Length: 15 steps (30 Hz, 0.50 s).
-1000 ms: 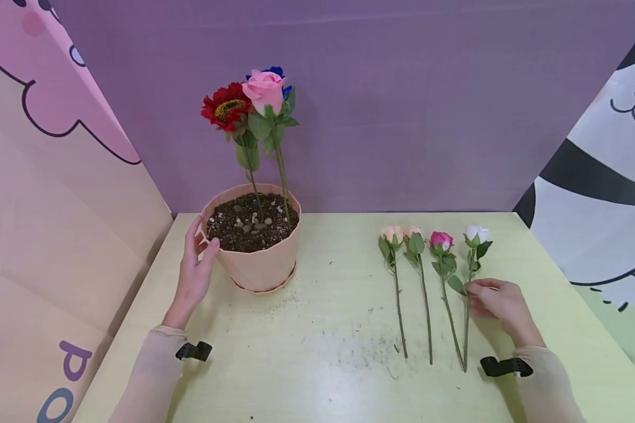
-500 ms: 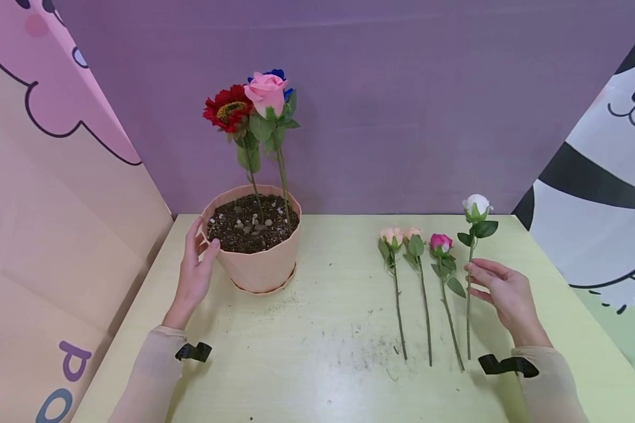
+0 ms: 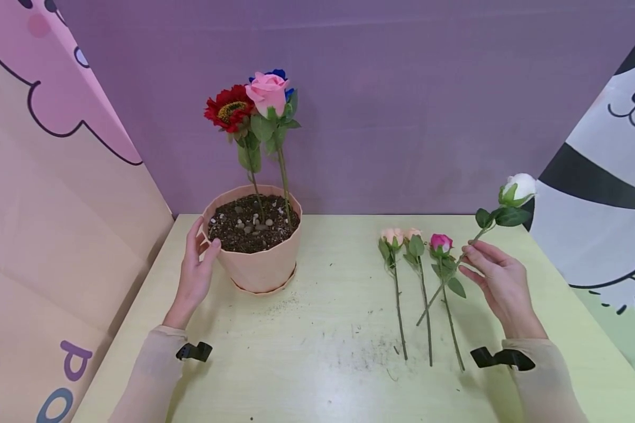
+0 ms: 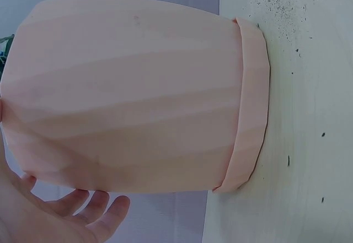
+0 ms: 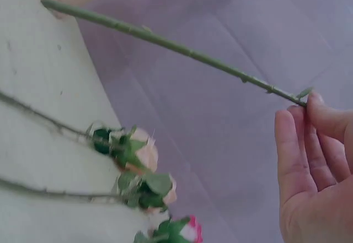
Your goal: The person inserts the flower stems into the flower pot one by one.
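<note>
My right hand (image 3: 500, 282) pinches the stem of a white artificial rose (image 3: 517, 189) between thumb and fingertips, above the table's right side. The rose tilts, its bloom up to the right and its bare stem end down to the left; in the right wrist view the green stem (image 5: 182, 49) runs from my fingertips, the bloom out of frame. My left hand (image 3: 194, 273) rests against the outside of a pink flower pot (image 3: 259, 267), thumb near the rim, fingers loosely bent along its side. A red flower (image 3: 229, 109), a pink rose (image 3: 267, 93) and a partly hidden blue flower (image 3: 278, 75) stand in its soil.
Two peach roses (image 3: 391, 237) and a magenta rose (image 3: 441, 242) lie side by side on the pale table (image 3: 317, 329), stems toward me. Bits of soil are scattered before the pot and near the stems. A purple cloth (image 3: 402, 117) backs the table.
My right hand has lifted the white rose off the table and tilted it, bloom to the right, stem end swinging left over the other stems. The left hand stays at the pot.
</note>
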Motion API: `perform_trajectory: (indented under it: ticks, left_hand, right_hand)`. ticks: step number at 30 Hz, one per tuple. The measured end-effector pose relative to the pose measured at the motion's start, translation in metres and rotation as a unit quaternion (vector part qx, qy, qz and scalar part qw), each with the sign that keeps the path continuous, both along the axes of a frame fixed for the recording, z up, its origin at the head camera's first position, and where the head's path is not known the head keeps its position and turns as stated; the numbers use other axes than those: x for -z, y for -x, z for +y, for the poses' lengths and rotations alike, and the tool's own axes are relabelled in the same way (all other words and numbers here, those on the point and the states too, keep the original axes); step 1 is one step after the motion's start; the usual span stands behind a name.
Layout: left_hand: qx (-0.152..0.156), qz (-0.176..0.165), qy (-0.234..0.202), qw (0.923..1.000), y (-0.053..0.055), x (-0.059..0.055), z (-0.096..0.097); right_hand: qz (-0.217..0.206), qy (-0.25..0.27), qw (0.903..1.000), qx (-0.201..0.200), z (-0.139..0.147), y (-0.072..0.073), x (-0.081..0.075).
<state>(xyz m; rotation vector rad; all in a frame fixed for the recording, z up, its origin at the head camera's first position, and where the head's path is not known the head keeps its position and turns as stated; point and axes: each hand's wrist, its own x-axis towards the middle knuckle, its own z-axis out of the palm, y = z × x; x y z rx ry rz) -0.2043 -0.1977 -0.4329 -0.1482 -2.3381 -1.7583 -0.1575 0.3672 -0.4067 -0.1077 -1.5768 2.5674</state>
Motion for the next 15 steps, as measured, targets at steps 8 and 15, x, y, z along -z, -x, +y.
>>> perform_trajectory:
  ticks: [8,15]
  left_hand:
    - [0.002,-0.002,-0.003,1.0,0.001,0.0,0.0]
    - [0.003,0.0,-0.002,1.0,0.002,0.001,-0.001]
  right_hand:
    - [0.037,0.012,0.9989,-0.024,-0.022,0.007,-0.015]
    - [0.085,-0.02,0.9961,-0.017,-0.045,0.017,-0.029]
